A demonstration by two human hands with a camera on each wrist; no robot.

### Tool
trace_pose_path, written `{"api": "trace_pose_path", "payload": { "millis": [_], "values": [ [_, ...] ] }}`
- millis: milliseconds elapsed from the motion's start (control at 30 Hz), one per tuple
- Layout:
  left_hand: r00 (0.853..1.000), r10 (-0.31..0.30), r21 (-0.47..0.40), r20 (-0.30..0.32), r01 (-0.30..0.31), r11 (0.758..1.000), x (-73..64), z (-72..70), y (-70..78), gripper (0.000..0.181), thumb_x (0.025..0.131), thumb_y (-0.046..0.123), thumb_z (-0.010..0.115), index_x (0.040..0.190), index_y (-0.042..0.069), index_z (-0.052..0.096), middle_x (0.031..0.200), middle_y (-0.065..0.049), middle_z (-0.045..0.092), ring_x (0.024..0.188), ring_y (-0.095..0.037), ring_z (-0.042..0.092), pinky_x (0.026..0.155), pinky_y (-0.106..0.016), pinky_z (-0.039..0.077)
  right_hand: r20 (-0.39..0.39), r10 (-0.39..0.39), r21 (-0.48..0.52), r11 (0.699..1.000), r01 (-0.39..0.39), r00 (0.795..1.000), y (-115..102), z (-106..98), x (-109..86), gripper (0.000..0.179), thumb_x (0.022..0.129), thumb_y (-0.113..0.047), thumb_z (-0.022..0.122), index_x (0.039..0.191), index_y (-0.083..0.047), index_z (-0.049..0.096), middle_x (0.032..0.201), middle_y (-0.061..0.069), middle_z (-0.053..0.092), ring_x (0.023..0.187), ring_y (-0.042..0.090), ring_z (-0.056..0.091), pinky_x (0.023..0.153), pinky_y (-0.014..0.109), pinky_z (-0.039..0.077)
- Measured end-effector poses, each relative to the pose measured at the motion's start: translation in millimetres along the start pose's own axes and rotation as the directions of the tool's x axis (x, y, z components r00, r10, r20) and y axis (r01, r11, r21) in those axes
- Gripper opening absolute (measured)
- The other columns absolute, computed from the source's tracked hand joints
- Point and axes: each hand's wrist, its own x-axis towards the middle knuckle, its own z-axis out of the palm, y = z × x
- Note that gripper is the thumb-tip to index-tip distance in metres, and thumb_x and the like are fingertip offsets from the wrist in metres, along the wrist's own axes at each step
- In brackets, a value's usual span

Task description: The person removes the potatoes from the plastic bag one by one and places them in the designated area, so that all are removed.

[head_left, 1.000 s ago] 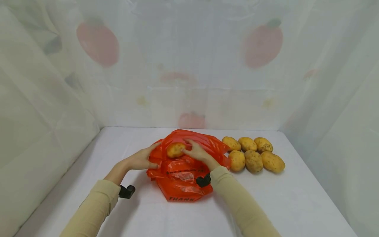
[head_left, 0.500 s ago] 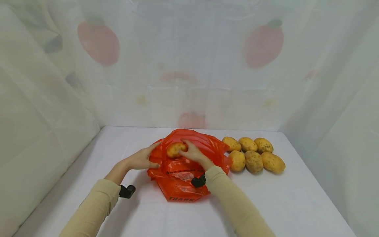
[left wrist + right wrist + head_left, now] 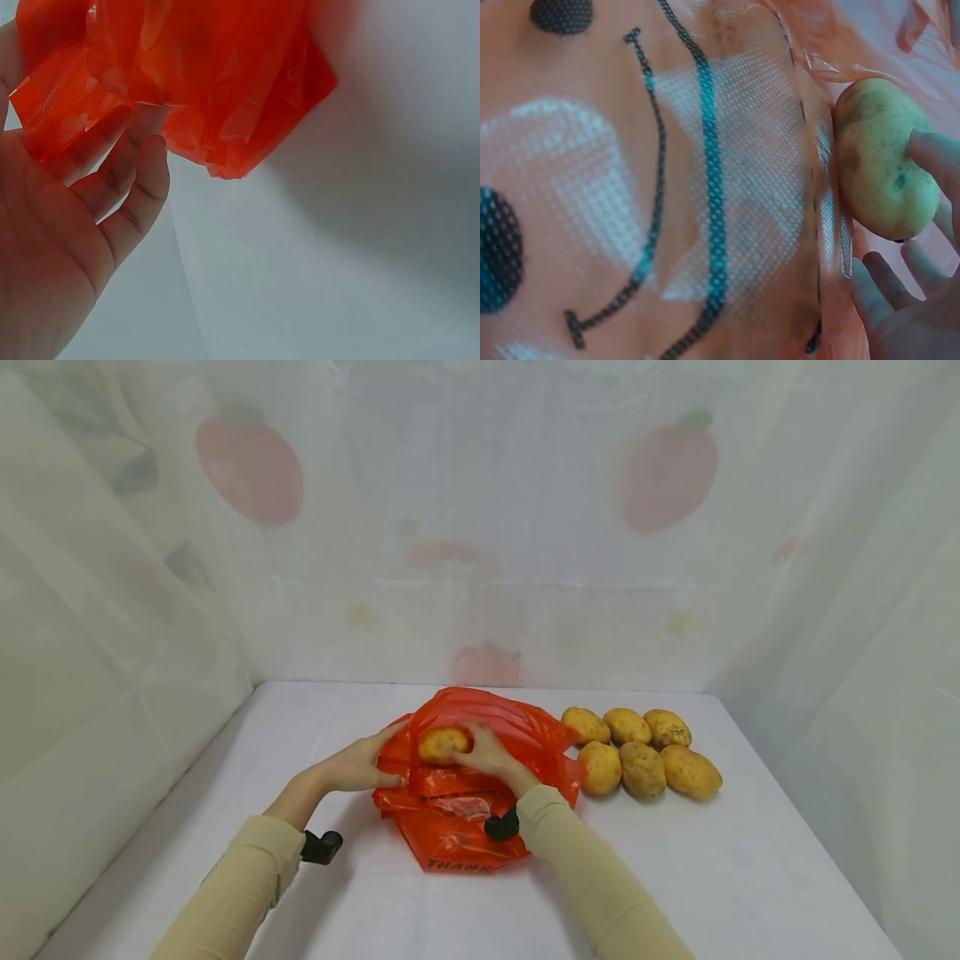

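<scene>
A red plastic bag (image 3: 465, 827) lies across the middle of the table, printed with THANK at its near edge. My left hand (image 3: 358, 764) holds its left side, the fingers along the bag's upper left and the thumb lower down. In the left wrist view, slightly bent fingers (image 3: 142, 176) meet the thin film. At the bag's mouth is a potato (image 3: 442, 746). My right hand (image 3: 489, 752) holds that potato from the right, the thumb (image 3: 934, 150) lying on its skin and other fingers spread close by. Part of the potato's far side is hidden.
Several potatoes (image 3: 642, 770) lie in two rows to the right of the bag, the nearest ones close to its edge. White cloth covers the table (image 3: 315, 910). Pale printed curtains (image 3: 480, 527) hang at the back and both sides.
My right hand has shifted left, further over the potato. The potato has dropped slightly lower and left in the bag's mouth. My left hand has stayed in place.
</scene>
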Motion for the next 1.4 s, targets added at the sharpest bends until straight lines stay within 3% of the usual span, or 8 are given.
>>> {"api": "trace_pose_path", "payload": {
  "millis": [300,567,900,1033,1267,1400],
  "values": [
    [1.0,-0.003,0.003,0.0,0.003,1.0,-0.5,1.3,0.9,0.09,0.077,0.029,0.072,0.148,0.021,0.017,0.143,-0.013,0.036,0.125,-0.032,0.04,0.099,-0.055,0.035,0.017,-0.053,-0.044,0.998,0.053,0.998,-6,8,0.9,0.07,0.086,-0.032,0.064,0.143,-0.01,0.029,0.142,0.012,0.033,0.124,0.027,0.038,0.104,0.043,0.035],
    [1.0,0.025,0.021,0.002,-0.025,0.999,0.5,-0.1,0.4,0.09,0.078,0.029,0.071,0.149,0.018,0.016,0.142,-0.015,0.037,0.123,-0.033,0.042,0.099,-0.055,0.036,0.003,-0.089,-0.113,0.99,0.089,0.996,-8,14,1.7,0.066,0.085,-0.023,0.065,0.14,-0.008,0.031,0.135,0.012,0.04,0.118,0.026,0.043,0.102,0.041,0.037],
    [1.0,0.015,0.015,0.001,-0.015,1.0,3.0,1.0,-1.6,0.091,0.077,0.029,0.072,0.148,0.02,0.017,0.139,-0.012,0.041,0.118,-0.028,0.045,0.096,-0.052,0.04,0.014,-0.041,-0.079,0.996,0.042,0.999,-11,9,-1.0,0.063,0.084,-0.027,0.066,0.137,-0.01,0.035,0.129,0.009,0.043,0.114,0.023,0.045,0.099,0.038,0.041],
    [1.0,0.006,0.02,-0.001,-0.006,1.0,3.0,1.4,-1.1,0.09,0.077,0.03,0.072,0.148,0.021,0.018,0.138,-0.012,0.042,0.118,-0.028,0.045,0.097,-0.051,0.04,0.008,-0.043,-0.059,0.997,0.043,0.999,-8,6,-1.7,0.063,0.084,-0.026,0.067,0.136,-0.009,0.036,0.129,0.01,0.044,0.113,0.024,0.045,0.098,0.039,0.041],
    [0.999,0.048,0.04,-0.006,-0.048,0.998,0.1,0.4,-2.0,0.09,0.077,0.031,0.071,0.148,0.016,0.018,0.141,-0.016,0.038,0.122,-0.033,0.042,0.099,-0.055,0.036,0.005,-0.087,-0.118,0.989,0.087,0.996,-11,-1,-3.7,0.064,0.082,-0.024,0.069,0.135,-0.006,0.039,0.127,0.012,0.046,0.115,0.026,0.044,0.099,0.041,0.04],
    [0.999,0.039,0.036,0.0,-0.039,0.999,-0.9,-0.1,-2.3,0.09,0.077,0.032,0.071,0.148,0.017,0.018,0.142,-0.016,0.037,0.123,-0.034,0.04,0.099,-0.056,0.035,0.02,-0.097,-0.131,0.986,0.099,0.995,-14,-5,-5.5,0.062,0.081,-0.023,0.07,0.133,-0.007,0.041,0.126,0.01,0.047,0.115,0.025,0.044,0.099,0.04,0.04]
  ]
}}
